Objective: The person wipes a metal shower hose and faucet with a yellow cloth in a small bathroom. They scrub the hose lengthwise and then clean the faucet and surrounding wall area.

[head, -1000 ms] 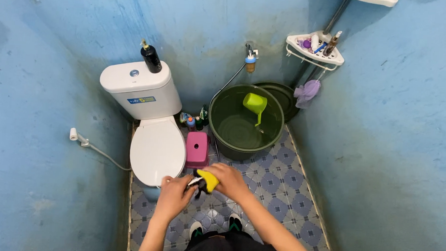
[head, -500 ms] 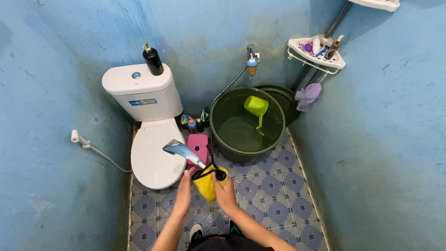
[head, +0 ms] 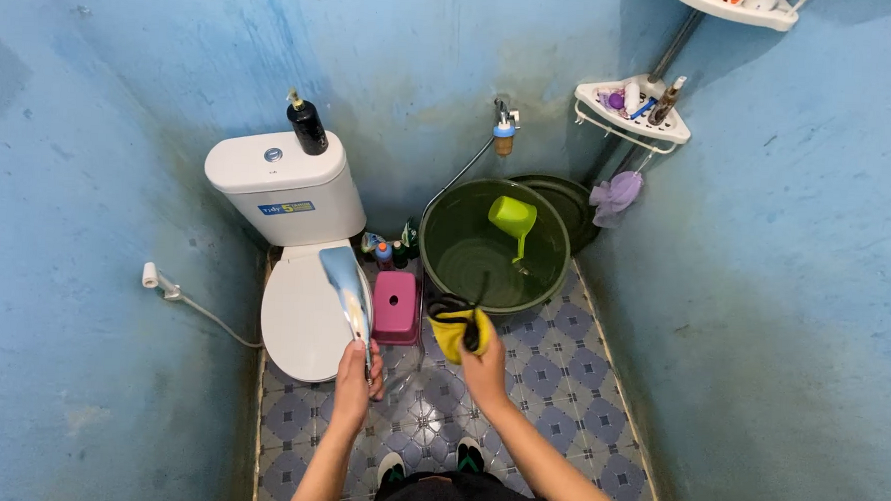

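Two hands busy: left hand (head: 352,375) fisted round a shiny blue blade-shaped tool (head: 343,281), sticking up over the toilet lid (head: 302,314); right hand (head: 483,362) pinching a yellow cloth (head: 450,333) with black strap. Loose strap could snag, or the cloth drop toward the bucket (head: 494,283) beyond.

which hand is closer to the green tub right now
Right. The right hand, holding a yellow cloth, is just below the green tub rim. The left hand, holding a scraper, is farther left, by the toilet.
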